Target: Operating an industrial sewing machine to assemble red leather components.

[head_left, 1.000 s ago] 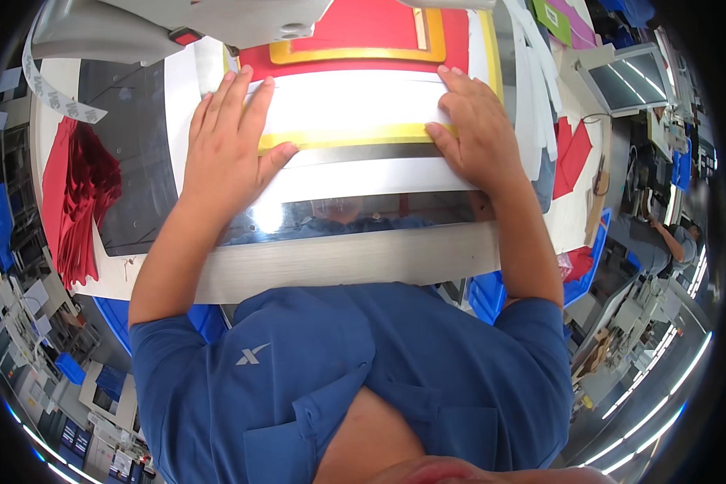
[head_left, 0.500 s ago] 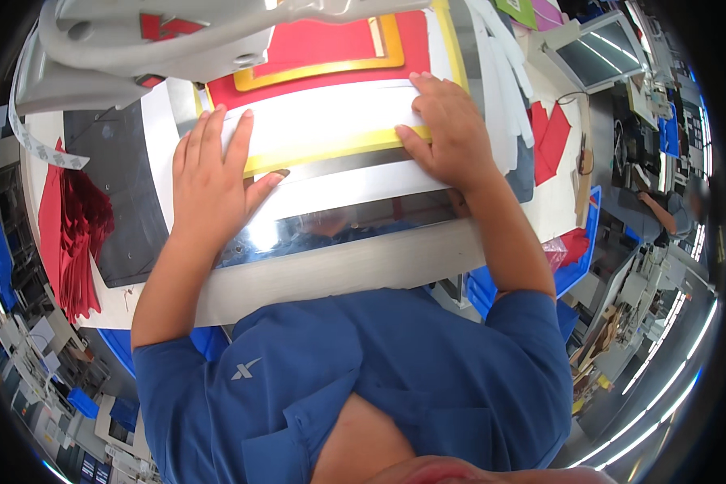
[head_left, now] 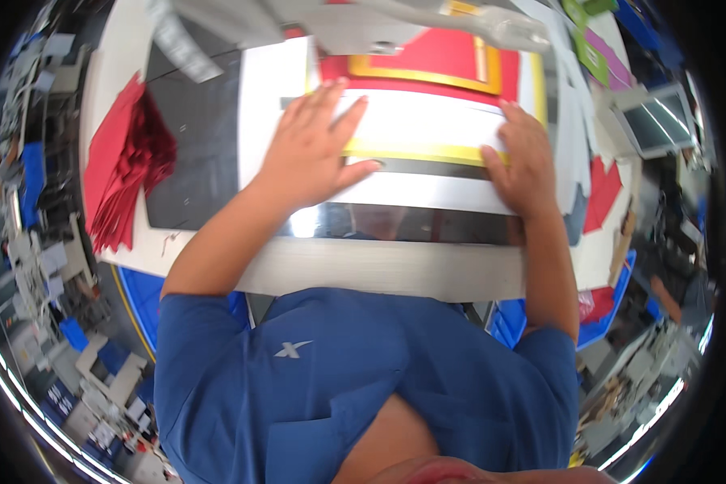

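A white panel (head_left: 427, 121) with a yellow strip (head_left: 427, 152) along its near edge lies in front of me. My left hand (head_left: 306, 153) rests on its left side, fingers spread. On the right side my right hand (head_left: 524, 161) lies with extended fingers, the tips near the edge of the red fabric (head_left: 440, 52). Neither hand grips anything. The red fabric is flat beyond the white panel, with a yellow-orange frame (head_left: 427, 79) on top. Under the machine head, part of the fabric and frame is hidden.
A grey-white machine head (head_left: 339, 28) overhangs the far side. Folded red fabric (head_left: 129, 173) is piled at the left, beside a dark board (head_left: 194, 145). To the right are a screen (head_left: 657, 121), red pieces (head_left: 603, 194) and a blue bin (head_left: 617, 310). Another person's arm (head_left: 665, 298) shows far right.
The whole view has swung, so the table and both hands appear farther right. Both hands stay flat at the white panel, with little visible shift against it.
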The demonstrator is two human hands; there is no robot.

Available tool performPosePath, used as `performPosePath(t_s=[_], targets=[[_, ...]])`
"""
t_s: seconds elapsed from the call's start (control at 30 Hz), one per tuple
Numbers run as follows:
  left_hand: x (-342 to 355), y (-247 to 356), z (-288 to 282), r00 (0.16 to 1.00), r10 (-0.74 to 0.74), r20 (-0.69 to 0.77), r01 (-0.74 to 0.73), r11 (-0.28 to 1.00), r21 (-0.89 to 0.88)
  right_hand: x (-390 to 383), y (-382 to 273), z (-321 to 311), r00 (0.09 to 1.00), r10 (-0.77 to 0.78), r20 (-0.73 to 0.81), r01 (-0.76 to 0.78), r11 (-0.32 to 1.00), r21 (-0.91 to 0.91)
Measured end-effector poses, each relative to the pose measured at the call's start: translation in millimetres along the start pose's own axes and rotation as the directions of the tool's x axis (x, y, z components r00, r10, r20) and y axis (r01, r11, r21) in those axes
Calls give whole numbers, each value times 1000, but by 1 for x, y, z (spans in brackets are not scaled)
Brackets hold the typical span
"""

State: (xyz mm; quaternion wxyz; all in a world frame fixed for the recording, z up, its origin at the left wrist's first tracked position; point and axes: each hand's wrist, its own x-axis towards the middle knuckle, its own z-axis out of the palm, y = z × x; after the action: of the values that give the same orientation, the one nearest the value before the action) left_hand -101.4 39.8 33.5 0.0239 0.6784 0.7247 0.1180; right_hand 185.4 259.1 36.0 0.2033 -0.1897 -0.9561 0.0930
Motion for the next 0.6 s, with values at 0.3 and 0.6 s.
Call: performPosePath(t_s=[0.3, 0.6], targets=[[-1, 3, -4, 1000, -15, -23, 16, 999, 44, 5, -3, -1, 1000, 20, 14, -20, 999, 27], [-3, 2, -9, 999, -50, -5, 51, 992, 116, 2, 5, 7, 982, 100, -158, -105, 994, -26]])
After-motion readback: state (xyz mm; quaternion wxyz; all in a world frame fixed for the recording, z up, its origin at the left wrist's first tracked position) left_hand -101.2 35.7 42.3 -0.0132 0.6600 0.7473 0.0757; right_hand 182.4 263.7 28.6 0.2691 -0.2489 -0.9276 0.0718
